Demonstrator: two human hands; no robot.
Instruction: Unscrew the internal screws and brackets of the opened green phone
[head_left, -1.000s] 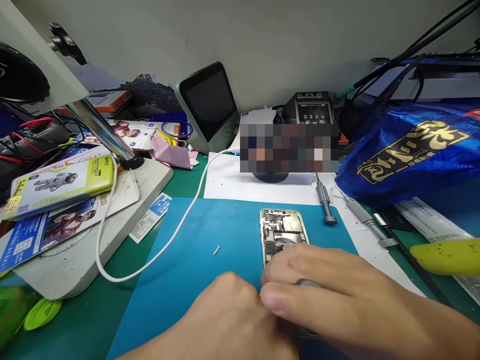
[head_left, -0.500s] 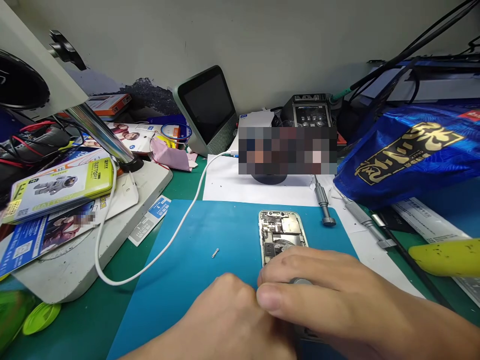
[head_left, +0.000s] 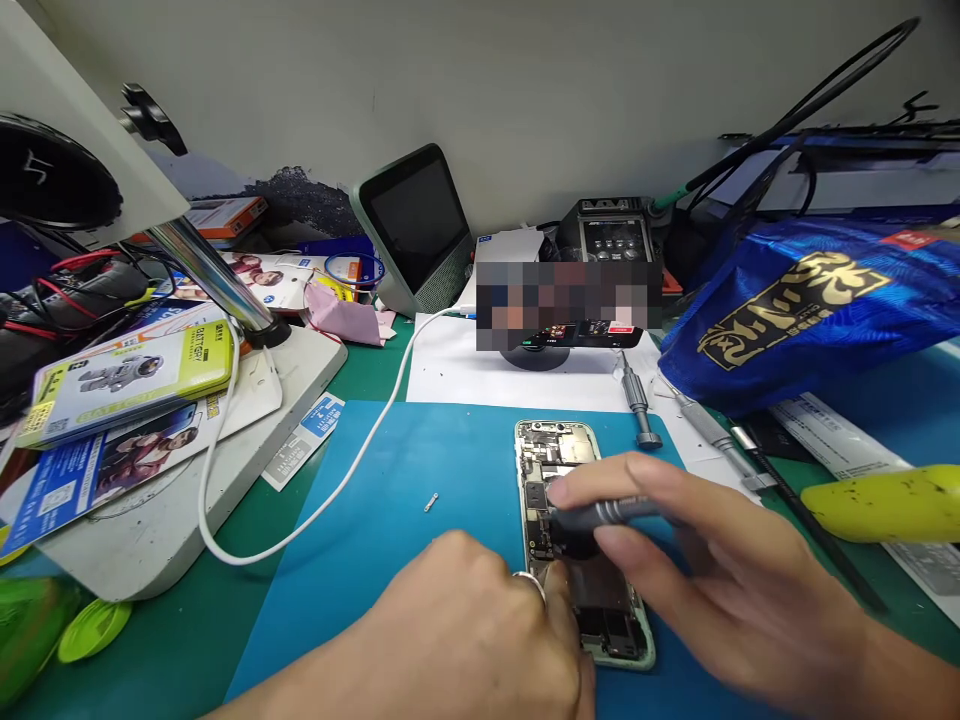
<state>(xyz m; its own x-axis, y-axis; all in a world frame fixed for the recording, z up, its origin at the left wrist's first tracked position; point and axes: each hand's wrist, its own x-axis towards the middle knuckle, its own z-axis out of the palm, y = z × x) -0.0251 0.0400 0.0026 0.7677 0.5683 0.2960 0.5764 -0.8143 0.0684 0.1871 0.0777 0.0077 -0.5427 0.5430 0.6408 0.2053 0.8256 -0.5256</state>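
An opened phone (head_left: pixel 609 590) with bare inner parts lies upright in the view on the blue mat (head_left: pixel 360 500). Over its lower left edge rests my left hand (head_left: pixel 487 640), fingers curled, a ring on one; whatever they pinch is hidden. My right hand (head_left: pixel 720 570) holds a dark grey screwdriver (head_left: pixel 607 515) between thumb and fingers, the tool lying slantwise over the phone's middle. A small metal piece (head_left: pixel 431 502) sits on the mat left of the phone. Behind the phone is another grey screwdriver (head_left: pixel 637 405).
A white cable (head_left: pixel 360 450) curves across the mat's left. Left stand a lamp base (head_left: pixel 180 540) and boxes (head_left: pixel 135 380). A screen device (head_left: pixel 420 225) is behind; a blue bag (head_left: pixel 802 310), another screwdriver (head_left: pixel 724 440) and a yellow-green object (head_left: pixel 885 505) are right.
My right hand has lifted and drawn back to the right, so the screwdriver and more of the phone now show. The view has shifted slightly.
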